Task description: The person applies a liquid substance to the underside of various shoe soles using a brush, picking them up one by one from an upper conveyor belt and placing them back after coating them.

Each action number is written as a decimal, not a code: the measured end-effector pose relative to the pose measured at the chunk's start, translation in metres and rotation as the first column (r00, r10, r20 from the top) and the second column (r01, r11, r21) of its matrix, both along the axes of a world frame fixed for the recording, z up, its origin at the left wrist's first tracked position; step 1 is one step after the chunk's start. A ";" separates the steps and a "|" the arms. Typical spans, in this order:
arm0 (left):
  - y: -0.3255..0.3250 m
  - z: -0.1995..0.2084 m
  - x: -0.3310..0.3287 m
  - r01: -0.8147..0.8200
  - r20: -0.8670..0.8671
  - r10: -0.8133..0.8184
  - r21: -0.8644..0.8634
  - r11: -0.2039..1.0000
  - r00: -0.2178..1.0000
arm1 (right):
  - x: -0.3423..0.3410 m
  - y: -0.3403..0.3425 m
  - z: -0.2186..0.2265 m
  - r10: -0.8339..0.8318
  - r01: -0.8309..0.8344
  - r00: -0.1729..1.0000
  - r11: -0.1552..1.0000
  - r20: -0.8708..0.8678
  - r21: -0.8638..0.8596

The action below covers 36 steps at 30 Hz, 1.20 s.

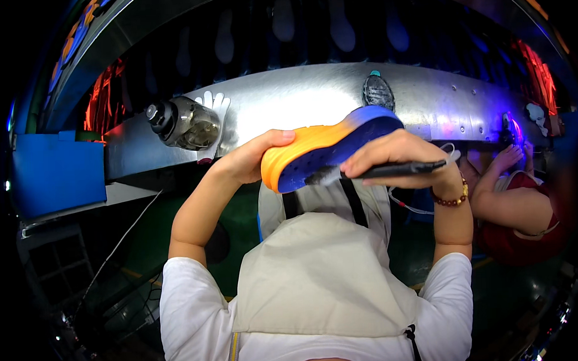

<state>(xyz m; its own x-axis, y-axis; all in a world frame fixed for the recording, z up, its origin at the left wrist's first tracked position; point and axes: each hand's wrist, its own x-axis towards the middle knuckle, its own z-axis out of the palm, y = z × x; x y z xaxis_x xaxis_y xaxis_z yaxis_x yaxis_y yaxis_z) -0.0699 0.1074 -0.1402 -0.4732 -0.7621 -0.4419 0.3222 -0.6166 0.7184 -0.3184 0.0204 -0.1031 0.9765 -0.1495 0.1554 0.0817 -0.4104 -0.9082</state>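
My left hand (253, 157) is closed round the heel end of a shoe sole (323, 144), thumb on its outer wall. The sole has an orange side that turns blue toward the toe, and a dark blue inner face turned toward me. In my right hand (396, 152) is a brush with a black handle (406, 169), gripped between thumb and fingers. Its pale and dark bristles (324, 176) reach the inner face near the heel; whether they press on it I cannot tell. Both hands are raised above my lap, in front of the metal bench edge.
On the metal bench (286, 91) stand a jar with a black lid (188, 123), a white glove (216, 106) and a small dark oval container (378, 91). Soles lie on the dark conveyor (283, 21) behind. A co-worker's arm (512, 201) is at the right.
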 end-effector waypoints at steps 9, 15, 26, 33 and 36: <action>0.006 -0.005 0.018 -0.108 -0.045 0.110 0.029 0.994 0.993 | -0.008 -0.004 -0.008 -0.166 0.161 0.983 0.985 0.078 0.068; 0.010 -0.009 0.034 -0.154 -0.194 0.149 -0.011 0.988 0.970 | -0.016 -0.002 0.002 -0.252 0.247 0.966 0.966 0.059 0.080; -0.002 -0.046 0.042 -0.354 -0.610 0.175 -0.185 0.917 0.773 | -0.012 0.017 0.013 -0.350 0.345 0.901 0.936 0.255 0.064; -0.022 -0.064 -0.032 -0.356 -0.631 0.287 0.018 0.934 0.721 | 0.025 0.015 -0.033 -0.608 0.578 0.793 0.733 -0.037 0.357; -0.023 -0.064 -0.038 -0.390 -0.629 0.329 0.045 0.920 0.704 | 0.028 0.015 -0.033 -0.676 0.650 0.737 0.705 -0.008 0.283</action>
